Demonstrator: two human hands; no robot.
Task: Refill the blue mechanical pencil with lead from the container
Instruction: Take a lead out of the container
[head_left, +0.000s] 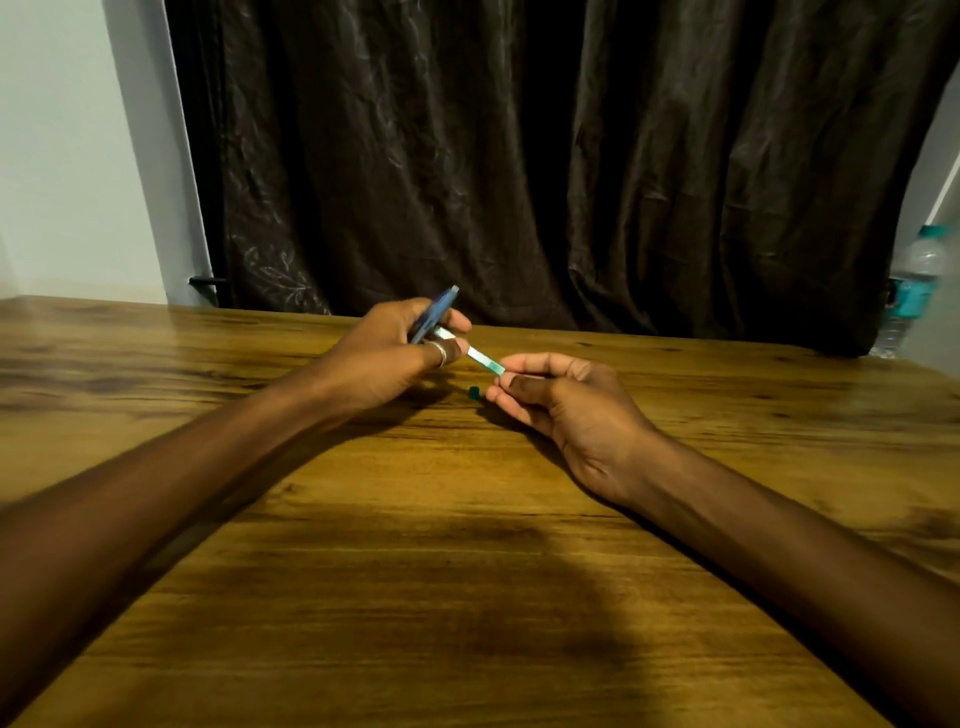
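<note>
My left hand (400, 348) grips the blue mechanical pencil (439, 309), which points up and to the right above the fingers. The same hand also pinches one end of a slim clear lead container (480, 357) with a green end. My right hand (561, 400) holds the container's green end between thumb and fingertips. A small green cap (474, 393) lies on the wooden table (467, 571) just below the container, between both hands. I cannot see any loose lead.
A dark curtain (519, 156) hangs behind the table's far edge. A clear water bottle (914, 286) with a teal label stands at the far right. A pale wall (67, 145) is at the left.
</note>
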